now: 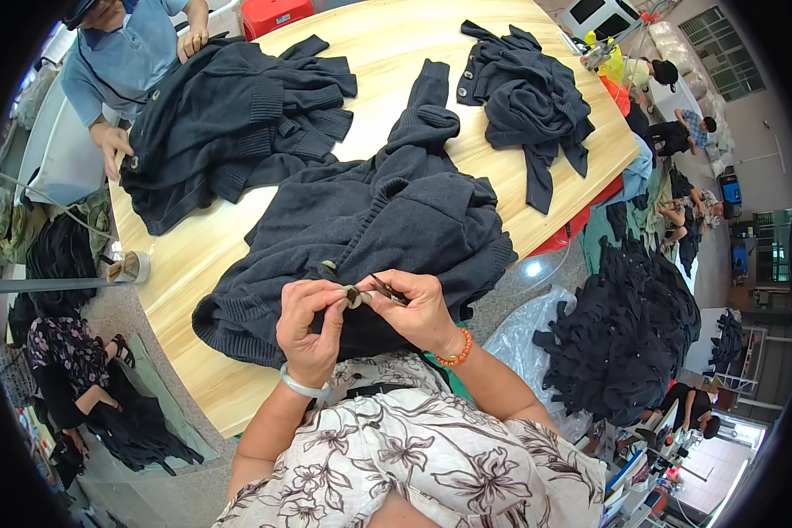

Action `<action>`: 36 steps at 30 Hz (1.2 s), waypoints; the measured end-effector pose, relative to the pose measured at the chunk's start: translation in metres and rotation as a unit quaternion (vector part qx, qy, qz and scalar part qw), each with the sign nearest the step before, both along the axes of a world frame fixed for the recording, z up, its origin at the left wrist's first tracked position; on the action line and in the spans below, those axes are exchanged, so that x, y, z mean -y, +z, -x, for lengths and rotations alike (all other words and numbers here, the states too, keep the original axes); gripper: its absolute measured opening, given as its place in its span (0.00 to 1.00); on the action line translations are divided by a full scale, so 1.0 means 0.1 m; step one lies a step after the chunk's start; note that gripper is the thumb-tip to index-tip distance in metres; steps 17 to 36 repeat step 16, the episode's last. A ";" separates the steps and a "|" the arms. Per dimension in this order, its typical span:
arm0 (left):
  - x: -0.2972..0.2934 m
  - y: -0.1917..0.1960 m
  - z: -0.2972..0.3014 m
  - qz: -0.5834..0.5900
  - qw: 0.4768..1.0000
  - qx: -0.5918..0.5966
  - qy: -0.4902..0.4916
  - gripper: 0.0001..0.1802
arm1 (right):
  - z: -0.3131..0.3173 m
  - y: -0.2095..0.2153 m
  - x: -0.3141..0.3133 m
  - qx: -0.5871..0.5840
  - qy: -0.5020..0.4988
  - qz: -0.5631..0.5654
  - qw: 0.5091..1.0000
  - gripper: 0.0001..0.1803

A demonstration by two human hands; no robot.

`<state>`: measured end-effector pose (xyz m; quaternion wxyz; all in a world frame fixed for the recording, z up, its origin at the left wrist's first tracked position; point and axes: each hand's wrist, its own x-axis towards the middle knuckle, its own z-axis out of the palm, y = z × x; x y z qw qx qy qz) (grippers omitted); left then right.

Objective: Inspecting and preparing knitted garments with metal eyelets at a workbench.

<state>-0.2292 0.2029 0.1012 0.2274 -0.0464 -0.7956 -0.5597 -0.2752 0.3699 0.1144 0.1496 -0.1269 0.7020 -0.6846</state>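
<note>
A dark knit cardigan (414,233) is spread over the table's near edge in front of me. My left hand (308,324) pinches a pale button (353,297) at the cardigan's edge between thumb and fingertips. Fingertips of my right hand (420,308) meet the same button from the other side. Tucked in that right hand is a small dark pointed tool that looks like thread snips (387,289). A second pale button (328,264) shows on the cloth just beyond my fingers. The thread at the button is too small to make out.
Across the pale wooden table (378,88), a person in a blue shirt (125,62) handles another dark cardigan (238,114). One more cardigan (537,97) lies at the far right. A cup (132,267) hangs by the left edge. Piled dark garments (625,334) stand at right.
</note>
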 end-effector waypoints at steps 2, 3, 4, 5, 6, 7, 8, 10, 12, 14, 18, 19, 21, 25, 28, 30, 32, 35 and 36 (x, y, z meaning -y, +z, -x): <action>0.00 -0.01 0.00 0.004 1.000 0.007 0.000 0.04 | 0.00 -0.02 -0.01 0.003 0.000 -0.004 1.000 0.06; -0.01 -0.01 0.00 0.001 1.000 0.015 0.002 0.03 | 0.00 -0.02 -0.01 0.003 0.000 -0.004 1.000 0.06; -0.02 -0.01 -0.01 -0.003 1.000 0.023 0.004 0.03 | 0.00 -0.02 -0.02 0.007 0.001 -0.009 1.000 0.06; -0.03 -0.01 -0.01 -0.003 1.000 0.023 0.003 0.03 | 0.00 -0.02 -0.02 0.010 0.001 -0.015 1.000 0.06; -0.04 -0.01 -0.01 -0.015 0.999 0.031 0.011 0.03 | 0.00 -0.02 -0.03 0.010 0.001 -0.015 1.000 0.06; -0.05 -0.02 -0.01 -0.027 0.999 0.039 0.019 0.04 | 0.00 -0.02 -0.04 0.020 0.005 -0.016 1.000 0.06; -0.05 -0.02 -0.02 -0.027 0.999 0.039 0.018 0.04 | 0.00 -0.03 -0.05 0.031 0.008 -0.018 0.999 0.06; -0.06 -0.03 -0.03 -0.047 0.998 0.047 0.016 0.04 | 0.00 -0.05 -0.05 0.032 0.011 -0.021 0.999 0.06; -0.06 -0.06 -0.04 -0.071 0.996 0.059 0.018 0.03 | 0.00 -0.06 -0.05 0.033 0.014 -0.023 0.999 0.06; -0.05 -0.07 -0.04 -0.093 0.993 0.071 0.020 0.03 | 0.00 -0.07 -0.05 0.043 0.015 -0.018 0.999 0.06; -0.03 -0.08 -0.05 -0.064 0.997 0.040 0.007 0.03 | 0.01 -0.08 -0.05 0.047 0.015 -0.010 0.999 0.06; -0.03 -0.08 -0.05 -0.064 0.997 0.040 0.007 0.03 | 0.01 -0.08 -0.05 0.047 0.015 -0.010 0.999 0.06; -0.03 -0.08 -0.05 -0.064 0.997 0.040 0.007 0.03 | 0.01 -0.08 -0.05 0.047 0.015 -0.010 0.999 0.06; -0.03 -0.08 -0.05 -0.064 0.997 0.040 0.007 0.03 | 0.01 -0.08 -0.05 0.047 0.015 -0.010 0.999 0.06; -0.03 -0.08 -0.05 -0.064 0.997 0.040 0.007 0.03 | 0.01 -0.08 -0.05 0.047 0.015 -0.010 0.999 0.06; -0.03 -0.08 -0.05 -0.064 0.997 0.040 0.007 0.03 | 0.01 -0.08 -0.05 0.047 0.015 -0.010 0.999 0.06; -0.03 -0.08 -0.05 -0.064 0.997 0.040 0.007 0.03 | 0.01 -0.08 -0.05 0.047 0.015 -0.010 0.999 0.06; -0.03 -0.08 -0.05 -0.064 0.997 0.040 0.007 0.03 | 0.01 -0.08 -0.05 0.047 0.015 -0.010 0.999 0.06; -0.03 -0.08 -0.05 -0.064 0.997 0.040 0.007 0.03 | 0.01 -0.08 -0.05 0.047 0.015 -0.010 0.999 0.06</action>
